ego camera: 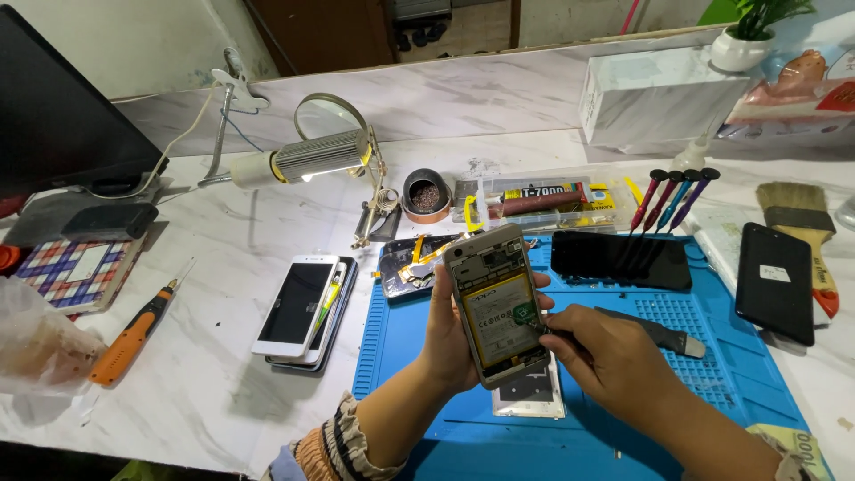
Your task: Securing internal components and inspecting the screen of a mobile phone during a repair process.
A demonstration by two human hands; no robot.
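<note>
My left hand point(445, 334) holds an opened phone point(495, 298) upright above the blue work mat point(712, 356), its back cover off and a yellow-labelled battery showing. My right hand point(606, 356) is closed on a small dark tool whose tip touches the phone's right side near a green sticker point(524, 312). A white phone part point(533, 394) lies on the mat just below the held phone. The tool is mostly hidden by my fingers.
White phones point(298, 307) are stacked left of the mat. An orange screwdriver point(134, 334), a desk lamp point(307, 158), a black screen point(619, 260), screwdrivers in a stand point(672, 196), a brush point(802, 223), a black phone point(775, 281) and a grey pry tool point(663, 337) surround the mat.
</note>
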